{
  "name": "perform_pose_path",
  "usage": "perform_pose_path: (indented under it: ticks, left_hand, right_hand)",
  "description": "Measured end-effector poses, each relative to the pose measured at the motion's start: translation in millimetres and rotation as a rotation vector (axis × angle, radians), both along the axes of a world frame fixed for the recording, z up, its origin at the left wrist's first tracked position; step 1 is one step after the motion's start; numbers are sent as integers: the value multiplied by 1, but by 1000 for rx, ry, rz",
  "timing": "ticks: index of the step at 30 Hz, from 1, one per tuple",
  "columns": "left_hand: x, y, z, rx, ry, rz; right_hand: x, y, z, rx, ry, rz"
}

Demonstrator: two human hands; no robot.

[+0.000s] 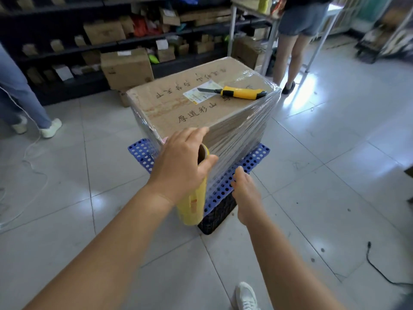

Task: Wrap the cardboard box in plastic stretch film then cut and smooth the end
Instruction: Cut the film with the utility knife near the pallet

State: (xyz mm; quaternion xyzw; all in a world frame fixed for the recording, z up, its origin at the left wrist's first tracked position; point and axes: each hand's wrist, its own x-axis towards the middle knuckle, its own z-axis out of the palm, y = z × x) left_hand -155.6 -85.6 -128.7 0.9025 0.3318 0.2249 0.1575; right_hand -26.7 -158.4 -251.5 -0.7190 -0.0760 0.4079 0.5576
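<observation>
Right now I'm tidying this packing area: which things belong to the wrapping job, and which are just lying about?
In use:
cardboard box
stretch film roll, gripped by left hand
right hand, open near the film
utility knife
blue perforated platform

Lying about:
shelf boxes
black cable

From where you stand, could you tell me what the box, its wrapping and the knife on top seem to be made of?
The box looks like matte brown corrugated cardboard. Its wrapping seems to be thin clear plastic film, shown by its glossy wrinkles. The knife appears to have a yellow and black plastic body and a grey, probably steel, blade.
</observation>
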Motion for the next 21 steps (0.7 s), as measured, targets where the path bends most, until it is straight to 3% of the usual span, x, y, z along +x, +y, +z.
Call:
perform_pose_path:
  ticks: [10,16,21]
  left_hand:
    - [67,37,40,-30,-28,50]
    - [119,72,44,-103,62,154]
    - [156,87,39,-181,89,295]
  right_hand:
    - [73,40,104,188,-484,87]
    - [140,113,114,89,-720,282]
    - [183,176,102,-117,-1010,622]
